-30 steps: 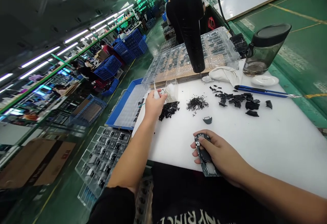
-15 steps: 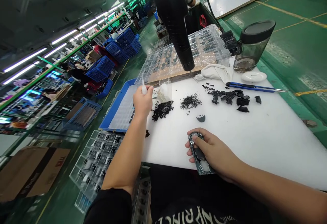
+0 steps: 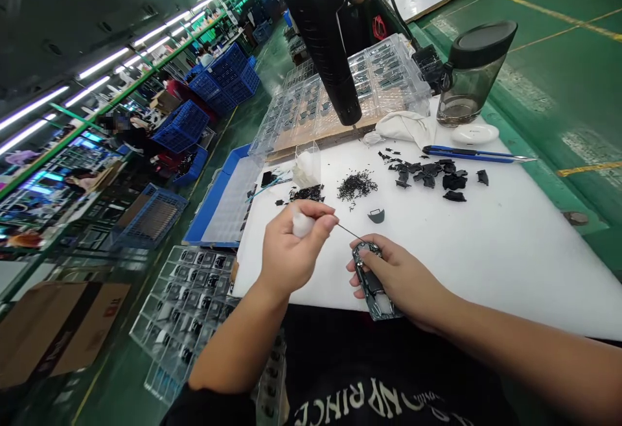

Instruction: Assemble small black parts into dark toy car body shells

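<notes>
From your head view, your left hand (image 3: pixel 291 248) pinches a white-handled needle pick (image 3: pixel 302 225), its thin tip just at the top of the dark housing (image 3: pixel 372 290) clamped in your right hand (image 3: pixel 403 277). Your hands are apart, at the near edge of the white counter (image 3: pixel 510 251). A hanging black heat gun (image 3: pixel 321 43) blocks part of the clear trays (image 3: pixel 383 82). Black scraps (image 3: pixel 437 179), a blue utility knife (image 3: pixel 466 153) and a black-lidded glass jar (image 3: pixel 469 72) lie beyond. Your black shirt (image 3: pixel 389 374) shows upside-down letters, roughly "RINC".
</notes>
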Motion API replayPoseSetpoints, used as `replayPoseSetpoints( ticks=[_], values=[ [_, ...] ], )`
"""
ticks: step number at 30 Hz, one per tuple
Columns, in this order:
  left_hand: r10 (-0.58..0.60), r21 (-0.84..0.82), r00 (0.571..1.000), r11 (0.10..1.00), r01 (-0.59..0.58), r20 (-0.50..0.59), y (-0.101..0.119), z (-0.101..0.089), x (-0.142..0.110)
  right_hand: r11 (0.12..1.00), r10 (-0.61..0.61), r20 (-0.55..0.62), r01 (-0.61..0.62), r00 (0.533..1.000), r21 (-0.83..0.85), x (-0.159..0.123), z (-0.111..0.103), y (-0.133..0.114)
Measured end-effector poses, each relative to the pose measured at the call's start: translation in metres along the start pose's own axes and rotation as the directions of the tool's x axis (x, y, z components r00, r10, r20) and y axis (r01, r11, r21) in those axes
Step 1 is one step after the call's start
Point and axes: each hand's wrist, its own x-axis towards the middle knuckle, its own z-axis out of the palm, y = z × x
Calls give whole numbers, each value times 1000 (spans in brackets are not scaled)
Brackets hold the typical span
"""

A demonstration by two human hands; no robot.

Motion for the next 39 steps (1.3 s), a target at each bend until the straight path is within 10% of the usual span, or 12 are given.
replayPoseSetpoints(
  ticks=[24, 31, 39],
  values=[
    [-106, 92, 989, 991, 97, 104, -13, 4, -7, 1000, 5, -20, -5, 1000, -18, 1, 4, -3],
    [24, 63, 998, 998, -21, -59, -1, -13, -12, 999, 36, -32, -34, 999, 34, -1, 5, -7],
    [22, 143, 999, 989, -25, 28, 0, -4, -14, 999, 32, -55, -33, 998, -22, -2, 0, -9]
  ],
)
